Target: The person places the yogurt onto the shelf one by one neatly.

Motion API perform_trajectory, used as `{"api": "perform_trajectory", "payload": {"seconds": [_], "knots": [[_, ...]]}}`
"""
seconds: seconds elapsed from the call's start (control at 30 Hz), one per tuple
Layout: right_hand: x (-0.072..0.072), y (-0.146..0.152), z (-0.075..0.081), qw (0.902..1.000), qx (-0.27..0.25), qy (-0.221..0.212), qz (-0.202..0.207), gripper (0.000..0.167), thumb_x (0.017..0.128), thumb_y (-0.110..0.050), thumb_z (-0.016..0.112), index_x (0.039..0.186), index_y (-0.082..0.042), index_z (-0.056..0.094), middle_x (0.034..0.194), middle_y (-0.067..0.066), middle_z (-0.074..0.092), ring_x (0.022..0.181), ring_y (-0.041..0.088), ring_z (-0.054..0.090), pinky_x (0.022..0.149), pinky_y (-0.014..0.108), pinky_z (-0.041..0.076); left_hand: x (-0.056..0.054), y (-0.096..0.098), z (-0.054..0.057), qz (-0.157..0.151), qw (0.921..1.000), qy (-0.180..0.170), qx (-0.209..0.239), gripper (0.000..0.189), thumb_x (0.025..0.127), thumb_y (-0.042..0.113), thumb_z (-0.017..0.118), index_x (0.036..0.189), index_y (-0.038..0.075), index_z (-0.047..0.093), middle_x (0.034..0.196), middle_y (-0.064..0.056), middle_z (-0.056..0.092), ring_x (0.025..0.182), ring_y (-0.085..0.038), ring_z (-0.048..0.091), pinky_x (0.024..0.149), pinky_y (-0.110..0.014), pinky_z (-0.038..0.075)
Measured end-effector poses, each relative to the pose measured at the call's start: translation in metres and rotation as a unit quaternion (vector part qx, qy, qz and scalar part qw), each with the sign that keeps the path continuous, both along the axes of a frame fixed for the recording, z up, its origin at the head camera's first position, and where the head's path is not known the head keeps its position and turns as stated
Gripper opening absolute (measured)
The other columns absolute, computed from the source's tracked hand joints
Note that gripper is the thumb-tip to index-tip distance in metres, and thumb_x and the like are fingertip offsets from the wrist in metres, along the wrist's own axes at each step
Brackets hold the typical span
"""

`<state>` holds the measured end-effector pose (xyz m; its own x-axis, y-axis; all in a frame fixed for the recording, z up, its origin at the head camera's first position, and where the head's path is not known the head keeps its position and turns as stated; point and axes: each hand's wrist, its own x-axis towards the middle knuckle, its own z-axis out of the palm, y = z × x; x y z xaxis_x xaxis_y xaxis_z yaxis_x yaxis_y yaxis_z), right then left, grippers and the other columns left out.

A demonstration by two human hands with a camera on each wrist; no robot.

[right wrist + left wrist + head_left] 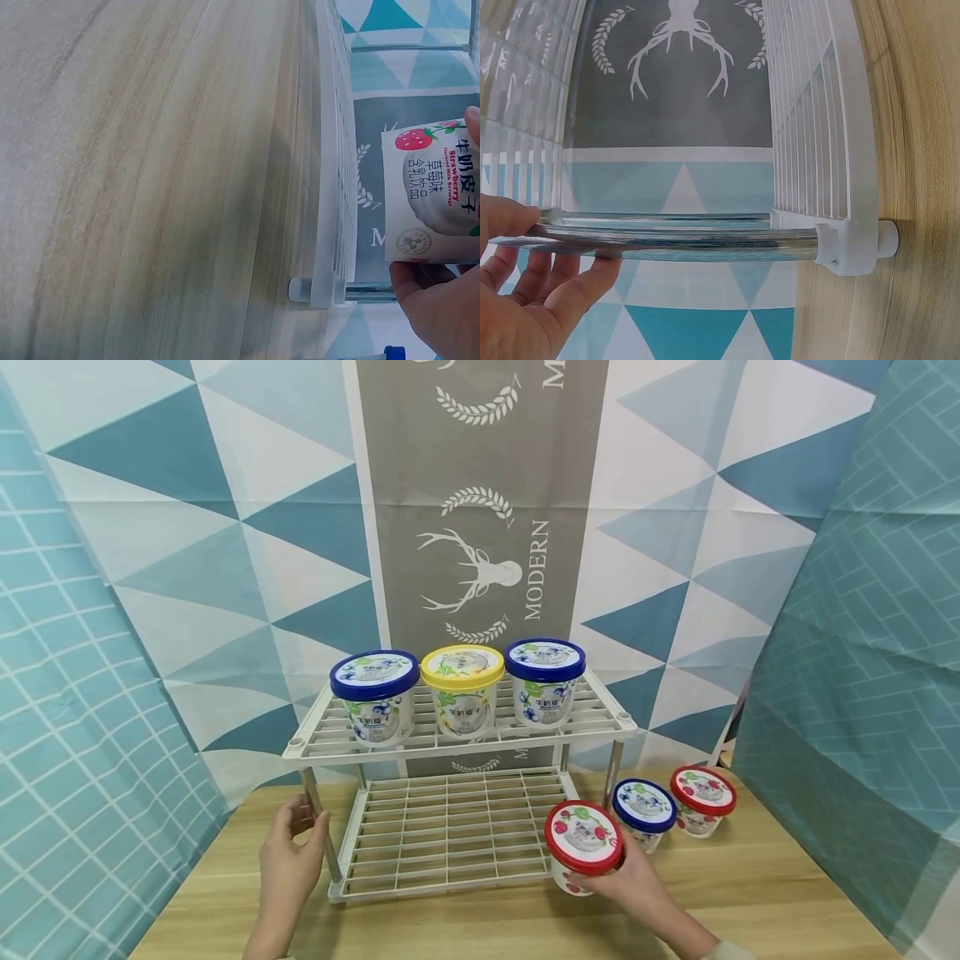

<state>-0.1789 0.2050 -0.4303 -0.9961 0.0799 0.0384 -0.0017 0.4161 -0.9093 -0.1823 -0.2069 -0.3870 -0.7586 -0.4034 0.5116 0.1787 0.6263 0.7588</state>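
Note:
My left hand (288,853) holds the front left metal post (705,244) of a white two-tier shelf rack (461,748). In the left wrist view its thumb lies on one side of the post and the fingers on the other. The right hand (628,883) grips a strawberry milk-drink tub (582,837) with a red lid, at the lower tier's front right corner. Seen from the right wrist, the tub's printed side (429,191) is above the table level, partly covered by thumb and fingers. On the upper tier stand a blue-lidded tub (375,697), a yellow-lidded tub (463,692) and another blue-lidded tub (545,683).
Right of the rack, a blue-lidded tub (643,810) and a red-lidded tub (703,800) stand on the wooden table (765,893). The rack's lower tier (442,885) is an open grid. Patterned cloth (667,527) hangs behind and along both sides.

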Motion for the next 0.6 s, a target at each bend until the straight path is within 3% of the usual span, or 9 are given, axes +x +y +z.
{"api": "perform_trajectory", "payload": {"seconds": [0.6], "knots": [[-0.003,-0.014,0.003,0.9999,0.015,-0.001,0.004,0.099,0.057,-0.03,0.089,0.137,-0.003,0.036,0.131,0.018,0.052,0.119,0.036,0.05,0.092,0.048,0.049,-0.001,0.0,-0.001,-0.002,1.0,-0.004,0.0,0.03,0.089,0.011,0.062,0.117,0.003,0.054,0.1,-0.017,0.064,0.078,0.021,0.039,0.059,-0.01,0.045]]}}
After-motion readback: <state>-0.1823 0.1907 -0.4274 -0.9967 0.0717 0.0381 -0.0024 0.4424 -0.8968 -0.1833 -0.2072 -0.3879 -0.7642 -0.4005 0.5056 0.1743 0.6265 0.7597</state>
